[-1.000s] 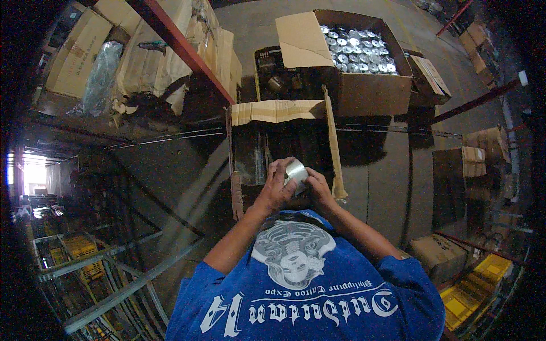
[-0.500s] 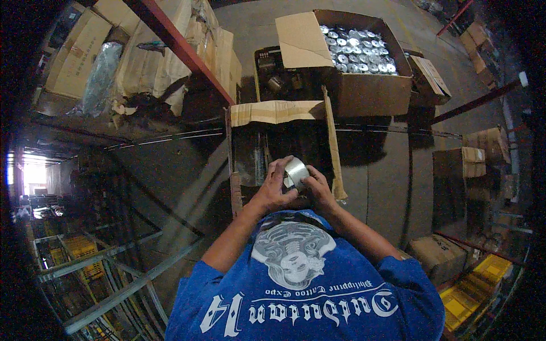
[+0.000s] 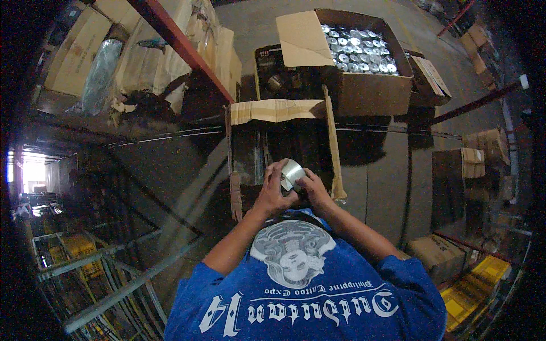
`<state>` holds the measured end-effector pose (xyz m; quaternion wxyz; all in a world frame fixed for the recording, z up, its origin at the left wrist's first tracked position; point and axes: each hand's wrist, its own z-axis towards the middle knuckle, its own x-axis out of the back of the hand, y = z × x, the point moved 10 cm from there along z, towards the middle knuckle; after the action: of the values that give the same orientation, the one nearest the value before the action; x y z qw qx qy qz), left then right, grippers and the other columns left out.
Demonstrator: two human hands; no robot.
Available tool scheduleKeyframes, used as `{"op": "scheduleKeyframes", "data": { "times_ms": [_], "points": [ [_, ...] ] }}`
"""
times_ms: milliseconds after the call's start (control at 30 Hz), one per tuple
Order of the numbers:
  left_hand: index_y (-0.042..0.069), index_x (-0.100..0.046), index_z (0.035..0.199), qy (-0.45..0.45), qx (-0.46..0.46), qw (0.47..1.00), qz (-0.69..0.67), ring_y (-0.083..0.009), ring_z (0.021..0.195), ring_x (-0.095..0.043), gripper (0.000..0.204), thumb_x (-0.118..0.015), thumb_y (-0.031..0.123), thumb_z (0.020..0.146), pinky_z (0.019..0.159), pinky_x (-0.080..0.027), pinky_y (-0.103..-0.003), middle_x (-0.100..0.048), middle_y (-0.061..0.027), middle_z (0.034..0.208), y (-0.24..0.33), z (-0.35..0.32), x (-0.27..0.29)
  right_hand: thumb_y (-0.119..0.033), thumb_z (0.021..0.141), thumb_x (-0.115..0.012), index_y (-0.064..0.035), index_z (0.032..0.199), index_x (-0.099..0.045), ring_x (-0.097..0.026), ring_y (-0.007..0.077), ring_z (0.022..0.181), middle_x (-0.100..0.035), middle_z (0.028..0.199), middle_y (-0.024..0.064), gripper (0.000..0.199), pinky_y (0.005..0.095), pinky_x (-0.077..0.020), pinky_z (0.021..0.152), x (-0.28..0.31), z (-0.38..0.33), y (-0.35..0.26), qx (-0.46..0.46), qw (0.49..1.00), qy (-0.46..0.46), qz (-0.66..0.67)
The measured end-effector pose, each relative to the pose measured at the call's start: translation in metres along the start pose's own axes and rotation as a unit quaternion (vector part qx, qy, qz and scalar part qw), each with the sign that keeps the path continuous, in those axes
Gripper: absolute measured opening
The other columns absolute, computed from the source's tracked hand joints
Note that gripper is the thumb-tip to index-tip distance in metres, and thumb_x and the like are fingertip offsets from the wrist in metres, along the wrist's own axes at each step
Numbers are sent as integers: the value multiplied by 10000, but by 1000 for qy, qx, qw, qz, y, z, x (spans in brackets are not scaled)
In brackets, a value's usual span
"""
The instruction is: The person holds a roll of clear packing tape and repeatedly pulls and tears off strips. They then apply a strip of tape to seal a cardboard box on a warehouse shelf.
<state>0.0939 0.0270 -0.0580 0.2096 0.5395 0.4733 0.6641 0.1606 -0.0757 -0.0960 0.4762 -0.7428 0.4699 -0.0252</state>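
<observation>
Silver metal part (image 3: 292, 172), round and shiny like a short cup or cap, sits between both hands just above the open cardboard box (image 3: 335, 170) in front of the person. The left hand (image 3: 274, 192) curls its fingers over the top and left side of the part; the right hand (image 3: 311, 190) closes on it from the right and below, so both grips are shut on the one piece, held close to the chest.

The box beneath is tall and dark inside; its flaps stand open, the far one pale and creased, and what lies in it cannot be made out. Judging by that, the piece is out of the box and being handled, neither set down nor packed away.

Farther off, a second carton (image 3: 369, 94) on the concrete floor is filled with many similar bright round parts (image 3: 358, 48) in rows. A red steel rack beam (image 3: 182, 48) crosses upper left, with flattened cardboard (image 3: 74, 54) behind it.
</observation>
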Motion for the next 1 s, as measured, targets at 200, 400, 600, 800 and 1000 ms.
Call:
{"op": "scheduleKeyframes", "data": {
  "times_ms": [200,400,600,800,1000],
  "points": [
    [54,-324,1507,17,-45,999,12,-421,1341,-410,985,-738,375,672,1153,-326,-516,-438,-228,1429,6,3,1,-197,871,-563,-49,1122,-601,-549,117,745,-597,886,21,294,283,-475,650,5,5,2,24,999,-14,-22],
    [38,-333,1496,24,-71,997,19,-428,1311,-438,946,-737,351,700,1136,-345,-510,-449,-232,1416,8,5,2,-206,854,-581,-35,1116,-602,-559,107,764,-613,898,21,313,269,-465,660,7,4,-1,73,996,-41,-26],
    [82,-331,1489,23,-91,995,32,-422,1329,-405,928,-762,242,682,1130,-385,-488,-377,-230,1408,16,11,5,-232,888,-619,-31,1115,-630,-576,110,784,-642,934,21,304,280,-479,694,13,4,0,49,998,-1,30],
    [91,-333,1496,17,-78,997,11,-409,1332,-410,934,-772,212,681,1097,-435,-472,-374,-218,1411,18,14,4,-235,916,-618,-30,1085,-663,-596,121,785,-663,920,20,270,285,-485,703,19,15,4,47,999,-11,17],
    [95,-332,1502,20,-70,997,-7,-405,1335,-403,947,-774,191,670,1099,-440,-463,-370,-214,1416,15,12,3,-227,908,-628,-26,1076,-667,-607,133,817,-671,940,24,265,294,-491,720,21,16,11,30,999,-17,10]
  ]
}}
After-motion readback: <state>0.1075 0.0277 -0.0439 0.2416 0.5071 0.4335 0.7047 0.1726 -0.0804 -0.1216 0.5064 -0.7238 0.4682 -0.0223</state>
